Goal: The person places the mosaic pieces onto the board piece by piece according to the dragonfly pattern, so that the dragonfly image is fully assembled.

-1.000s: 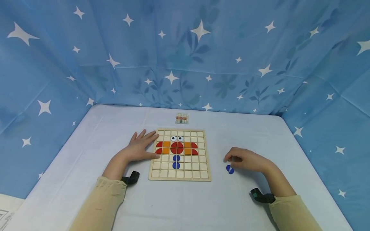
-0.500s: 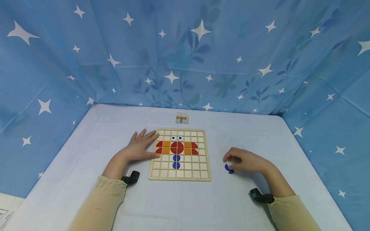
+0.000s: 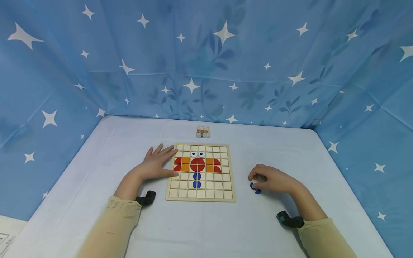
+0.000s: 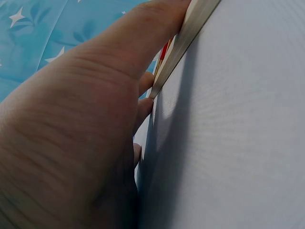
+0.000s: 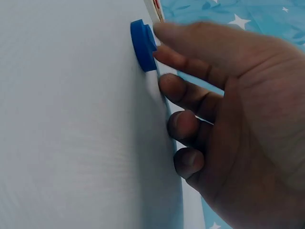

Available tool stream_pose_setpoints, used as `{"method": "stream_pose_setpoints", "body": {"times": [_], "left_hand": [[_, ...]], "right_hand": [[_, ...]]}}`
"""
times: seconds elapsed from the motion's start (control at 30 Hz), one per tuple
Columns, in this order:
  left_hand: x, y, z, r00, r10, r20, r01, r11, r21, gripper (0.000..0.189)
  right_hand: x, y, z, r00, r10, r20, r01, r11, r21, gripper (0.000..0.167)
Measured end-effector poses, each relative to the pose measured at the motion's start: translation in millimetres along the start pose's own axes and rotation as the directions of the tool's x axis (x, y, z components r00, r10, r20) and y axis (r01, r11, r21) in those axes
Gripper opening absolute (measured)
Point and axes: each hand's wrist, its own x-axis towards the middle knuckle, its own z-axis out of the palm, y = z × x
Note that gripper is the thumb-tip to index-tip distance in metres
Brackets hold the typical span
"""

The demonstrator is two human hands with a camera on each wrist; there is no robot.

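Note:
My left hand (image 3: 155, 165) lies spread at the left edge of a wooden grid board (image 3: 209, 194), thumb and fingertips on its frame. Set in the board are white eye tiles (image 3: 194, 154), red quarter-circle tiles (image 3: 198, 165), orange square tiles (image 3: 209, 162) and blue half-circle tiles (image 3: 196, 184). To the right of the board, my right hand (image 3: 274, 179) is curled low over the tablecloth. Its thumb and index fingertip pinch a blue half-circle tile (image 5: 151, 37), partly hidden by the thumb. Another blue half-circle tile (image 3: 258, 191) lies beside the thumb.
A small pattern card (image 3: 203, 132) lies behind the board. White cloth (image 3: 200, 229) covers the table, and a blue starry curtain (image 3: 206, 64) stands round the back and sides. Printed paper (image 3: 8, 236) shows at the lower left.
My right hand has shifted slightly left, its thumb now covering more of the nearer blue half-circle tile. The left hand and the board have stayed in place.

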Motion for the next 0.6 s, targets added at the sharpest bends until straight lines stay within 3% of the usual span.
{"method": "stream_pose_setpoints", "body": {"times": [0.6], "left_hand": [[1.5,-0.7,1.1,1.000,-0.007,0.007,0.007,1.000,-0.009,0.099]], "right_hand": [[1.6,-2.7,1.4,0.999,0.018,-0.036,-0.019,0.999,-0.033,0.024]]}}
